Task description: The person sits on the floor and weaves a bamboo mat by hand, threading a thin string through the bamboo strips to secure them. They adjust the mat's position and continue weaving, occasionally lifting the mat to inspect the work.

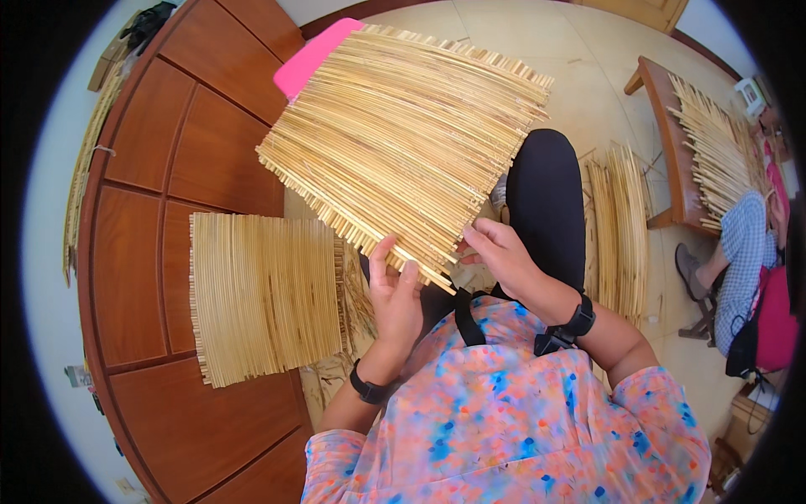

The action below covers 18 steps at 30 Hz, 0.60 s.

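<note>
A mat of straw-coloured stalks point(411, 126), laid side by side, slants across my lap with its far end over a pink stool seat point(319, 57). My left hand point(395, 294) is closed on the mat's near edge, thumb and fingers around the outermost stalks. At the right end of those same stalks, my right hand point(501, 252) is closed in a pinch. What lies between its fingertips is too small to make out. A second stalk mat point(264, 294) leans against the wooden panelling on my left.
Loose stalks point(620, 227) lie bundled on the tiled floor to my right. Beyond them, a wooden bench point(672, 160) bears another spread of stalks point(714, 151), and a seated person's checked trouser leg point(739, 260) shows beside it. Brown wooden panelling point(126, 252) closes off the left side.
</note>
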{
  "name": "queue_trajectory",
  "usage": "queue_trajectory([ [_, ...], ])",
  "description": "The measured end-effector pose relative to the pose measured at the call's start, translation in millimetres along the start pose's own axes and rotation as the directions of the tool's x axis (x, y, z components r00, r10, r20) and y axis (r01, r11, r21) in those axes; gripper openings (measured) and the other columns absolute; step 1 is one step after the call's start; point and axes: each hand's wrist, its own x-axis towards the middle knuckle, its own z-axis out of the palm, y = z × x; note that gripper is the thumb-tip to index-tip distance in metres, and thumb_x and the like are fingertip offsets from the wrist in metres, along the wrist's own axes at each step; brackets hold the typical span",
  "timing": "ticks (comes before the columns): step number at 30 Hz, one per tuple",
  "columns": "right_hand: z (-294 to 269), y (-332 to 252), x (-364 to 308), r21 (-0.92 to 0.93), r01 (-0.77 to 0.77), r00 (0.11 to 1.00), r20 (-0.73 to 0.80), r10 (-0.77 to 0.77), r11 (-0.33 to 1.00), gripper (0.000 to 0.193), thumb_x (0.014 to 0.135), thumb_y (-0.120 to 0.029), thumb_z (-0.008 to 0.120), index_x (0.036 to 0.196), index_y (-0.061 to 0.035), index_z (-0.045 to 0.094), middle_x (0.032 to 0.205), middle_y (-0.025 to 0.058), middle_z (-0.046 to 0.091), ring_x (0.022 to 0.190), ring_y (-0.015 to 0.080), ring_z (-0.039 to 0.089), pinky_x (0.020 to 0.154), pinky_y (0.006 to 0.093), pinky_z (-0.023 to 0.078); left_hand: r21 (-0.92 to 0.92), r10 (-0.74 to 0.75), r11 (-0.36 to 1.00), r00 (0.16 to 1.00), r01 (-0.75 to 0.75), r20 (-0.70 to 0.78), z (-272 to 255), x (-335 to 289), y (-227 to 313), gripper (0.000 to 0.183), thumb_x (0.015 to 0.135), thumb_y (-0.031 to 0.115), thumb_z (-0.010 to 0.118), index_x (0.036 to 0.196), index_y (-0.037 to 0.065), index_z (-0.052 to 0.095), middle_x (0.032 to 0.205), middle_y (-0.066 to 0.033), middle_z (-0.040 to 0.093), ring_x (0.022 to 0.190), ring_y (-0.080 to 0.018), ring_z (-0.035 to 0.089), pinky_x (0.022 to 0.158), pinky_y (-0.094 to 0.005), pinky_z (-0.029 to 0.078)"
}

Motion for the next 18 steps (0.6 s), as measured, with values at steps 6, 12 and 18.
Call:
queue_trajectory([
  [6,-5,9,11,-0.026,-0.003,0.999,-0.038,0.002,1.000,0.029,0.101,-0.024,0.052,0.105,0.0031,0.062,0.097,0.0072,0.067,0.089,0.0145,0.065,0.076,0.0293,0.054,0.853,-0.143,0.521,0.980,-0.047,0.142,-10,1,59,0.050,0.092,0.002,0.060,0.139,0.007,0.045,0.075,-0.0084,0.066,0.061,-0.0137,0.064,0.054,-0.0260,0.050],
  [12,-6,13,16,-0.007,0.008,1.000,-0.020,-0.008,1.000,0.027,0.101,-0.021,0.051,0.106,0.0044,0.060,0.093,0.0094,0.067,0.081,0.0144,0.067,0.072,0.0276,0.055,0.713,0.233,0.004,0.694,-0.701,0.681,22,43,75,0.025,0.077,0.000,0.073,0.102,0.003,0.069,0.088,-0.0116,0.064,0.077,-0.0255,0.063,0.065,-0.0338,0.051],
  [18,2,1,12,-0.004,0.037,0.998,-0.052,-0.037,0.999,0.023,0.101,-0.015,0.051,0.109,0.0052,0.057,0.088,0.0091,0.067,0.074,0.0138,0.068,0.068,0.0265,0.056,0.594,0.170,0.025,0.589,-0.804,0.790,41,73,43,0.025,0.069,0.000,0.075,0.093,0.004,0.068,0.082,-0.0078,0.057,0.077,-0.0275,0.057,0.064,-0.0371,0.049],
])
